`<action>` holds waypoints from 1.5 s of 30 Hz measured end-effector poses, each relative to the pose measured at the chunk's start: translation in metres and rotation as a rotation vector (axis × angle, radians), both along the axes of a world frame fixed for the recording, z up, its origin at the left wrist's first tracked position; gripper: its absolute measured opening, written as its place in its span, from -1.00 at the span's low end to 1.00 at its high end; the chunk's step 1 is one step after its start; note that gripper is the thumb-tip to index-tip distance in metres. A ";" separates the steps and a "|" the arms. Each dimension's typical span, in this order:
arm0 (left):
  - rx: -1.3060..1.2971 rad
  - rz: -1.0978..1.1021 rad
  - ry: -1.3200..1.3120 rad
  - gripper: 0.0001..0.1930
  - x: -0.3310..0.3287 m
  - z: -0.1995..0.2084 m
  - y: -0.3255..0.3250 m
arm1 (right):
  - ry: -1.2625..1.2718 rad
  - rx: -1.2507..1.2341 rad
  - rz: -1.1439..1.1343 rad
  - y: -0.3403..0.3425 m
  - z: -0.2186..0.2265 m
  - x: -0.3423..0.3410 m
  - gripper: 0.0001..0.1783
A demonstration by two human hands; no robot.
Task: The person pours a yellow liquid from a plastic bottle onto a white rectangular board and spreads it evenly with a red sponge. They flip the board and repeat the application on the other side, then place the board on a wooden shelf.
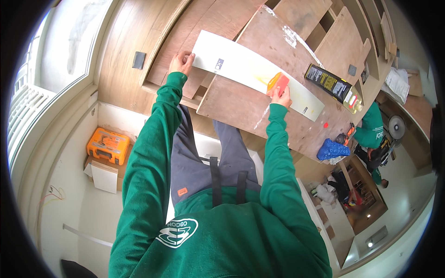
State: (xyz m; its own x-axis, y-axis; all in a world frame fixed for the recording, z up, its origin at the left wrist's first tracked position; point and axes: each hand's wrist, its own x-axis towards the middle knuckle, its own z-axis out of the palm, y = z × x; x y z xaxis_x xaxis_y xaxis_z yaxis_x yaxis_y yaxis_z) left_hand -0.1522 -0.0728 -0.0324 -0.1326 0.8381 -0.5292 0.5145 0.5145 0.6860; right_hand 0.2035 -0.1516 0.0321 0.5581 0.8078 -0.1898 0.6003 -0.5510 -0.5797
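A long white board (252, 67) lies slantwise over brown plywood sheets (241, 104). My left hand (181, 63) is closed on the board's left end, the fingers curled at its edge. In my right hand (281, 97) is an orange spreader (277, 84), its blade against the board's face right of the middle. Yellowish smears show around the blade and further along toward the board's right end. Just beyond that end, a black metal can (329, 85) with a yellow label lies on its side, its spout toward the right.
An orange tool case (108, 146) sits on cardboard at left. Grey pads (138, 60) lie on the wood. A blue plastic bag (332, 150) is at the plywood's right edge. Another person in a green top (371, 127) is at right, near a fan (397, 126). Gaps open between the plywood sheets.
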 end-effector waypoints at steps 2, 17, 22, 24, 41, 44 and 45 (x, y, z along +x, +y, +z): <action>-0.050 0.051 -0.103 -0.59 -0.002 0.003 0.008 | 0.030 0.001 -0.012 0.002 0.000 -0.004 -0.74; -0.320 0.234 -0.880 -0.15 0.022 0.048 0.038 | -0.030 0.064 0.105 0.018 0.003 -0.036 -0.81; -0.222 0.194 -0.819 -0.09 0.028 0.045 0.035 | -0.085 0.060 0.147 0.024 0.004 -0.049 -0.81; -0.227 0.187 -0.843 -0.07 0.029 0.046 0.035 | -0.064 0.040 0.143 0.026 0.006 -0.054 -0.80; -0.261 0.179 -0.876 0.00 0.029 0.057 0.035 | 0.080 0.103 0.143 0.040 0.007 -0.094 -0.80; -0.259 0.171 -0.872 0.01 0.029 0.052 0.035 | -0.062 -0.093 0.148 0.042 0.008 -0.100 -0.81; -0.265 0.161 -0.872 0.01 0.028 0.051 0.037 | -0.008 -0.023 0.146 0.042 0.008 -0.103 -0.81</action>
State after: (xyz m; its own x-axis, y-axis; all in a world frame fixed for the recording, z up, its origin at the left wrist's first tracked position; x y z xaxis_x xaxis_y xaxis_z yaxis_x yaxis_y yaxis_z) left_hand -0.1238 -0.0362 0.0182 0.2982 0.6814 -0.6684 -0.2202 0.7305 0.6465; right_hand 0.1008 -0.1095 0.0396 0.4362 0.8760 -0.2057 0.6796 -0.4706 -0.5627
